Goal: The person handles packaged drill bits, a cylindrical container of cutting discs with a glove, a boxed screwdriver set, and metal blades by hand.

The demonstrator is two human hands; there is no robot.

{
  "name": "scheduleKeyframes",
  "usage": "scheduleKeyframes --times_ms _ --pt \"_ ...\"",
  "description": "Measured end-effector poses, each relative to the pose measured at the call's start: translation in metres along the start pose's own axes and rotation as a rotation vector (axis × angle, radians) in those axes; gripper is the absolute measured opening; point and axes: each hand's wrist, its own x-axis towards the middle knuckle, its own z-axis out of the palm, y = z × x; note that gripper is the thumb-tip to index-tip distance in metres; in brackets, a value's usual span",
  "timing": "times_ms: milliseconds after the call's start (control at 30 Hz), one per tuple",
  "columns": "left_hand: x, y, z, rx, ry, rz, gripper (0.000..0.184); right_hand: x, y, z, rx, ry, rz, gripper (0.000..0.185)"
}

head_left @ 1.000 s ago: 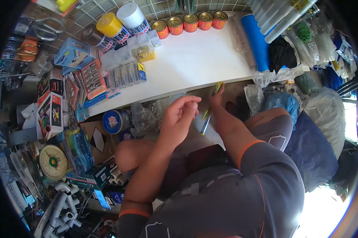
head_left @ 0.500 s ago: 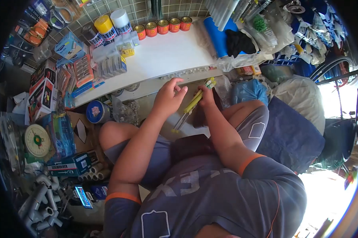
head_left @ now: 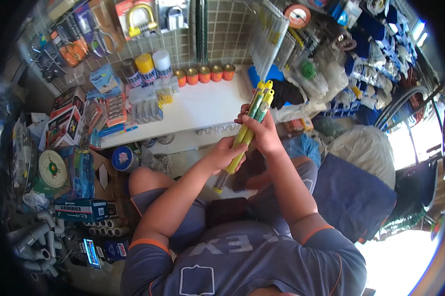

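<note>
In the head view, a bundle of long, slim yellow tubes or handles [head_left: 243, 136] is gripped in both hands at a slant. Their upper ends carry hanging holes and green labels. Thin greyish shafts or clear tubes with yellow tips stick out below; their exact kind I cannot tell. My left hand [head_left: 226, 155] is closed around the lower part. Higher up, my right hand [head_left: 261, 132] wraps the bundle, thumb across its front. Behind the bundle's top lie a black cloth [head_left: 285, 93] and a blue roll [head_left: 260, 75].
A white shelf [head_left: 197, 109] holds spray cans [head_left: 146, 66], small red tins [head_left: 204, 74] and packaged goods. A dial scale [head_left: 53, 168], a screwdriver box [head_left: 82, 209] and grey pipe fittings [head_left: 35, 241] stand at left. Bagged goods [head_left: 365, 153] crowd the right.
The bundle has risen toward the upper middle with my right hand. My left hand, free and raised before, has come down and closed on the bundle. The view has tilted upward.
</note>
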Motion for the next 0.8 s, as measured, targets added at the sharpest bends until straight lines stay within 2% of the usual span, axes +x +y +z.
scheduleKeyframes --times_ms 67,167,267,300,367,467,567,600,700,800 --pt "-0.010 0.022 -0.003 0.024 0.037 0.153 0.029 0.013 -0.024 0.007 -0.333 -0.146 0.007 0.061" --pt "-0.021 0.041 -0.014 0.050 0.223 0.366 0.033 0.027 -0.023 0.020 -0.516 -0.412 0.029 0.048" --pt "-0.029 0.051 -0.035 0.200 0.460 0.452 0.032 0.027 -0.012 0.051 -0.099 -0.338 0.453 0.042" --pt "-0.030 0.051 -0.043 0.274 0.540 0.498 0.032 0.030 0.005 0.050 -0.175 -0.377 0.321 0.039" --pt "-0.024 0.038 -0.060 0.355 0.591 0.555 0.032 0.033 0.016 0.058 -0.149 -0.341 0.242 0.037" --pt "-0.024 0.042 -0.066 0.490 0.645 0.576 0.027 0.041 0.042 0.055 -0.251 -0.296 -0.034 0.035" --pt "-0.023 0.049 -0.064 0.413 0.676 0.523 0.020 0.052 0.025 0.051 0.024 -0.237 0.062 0.033" --pt "-0.022 0.054 -0.062 0.343 0.689 0.488 0.018 0.059 0.014 0.057 0.068 -0.165 0.033 0.034" --pt "-0.013 0.057 -0.067 0.181 0.699 0.422 0.014 0.086 -0.010 0.049 0.057 -0.030 -0.088 0.035" --pt "-0.011 0.063 -0.069 0.064 0.687 0.385 0.013 0.108 -0.025 0.034 -0.034 0.004 -0.124 0.033"
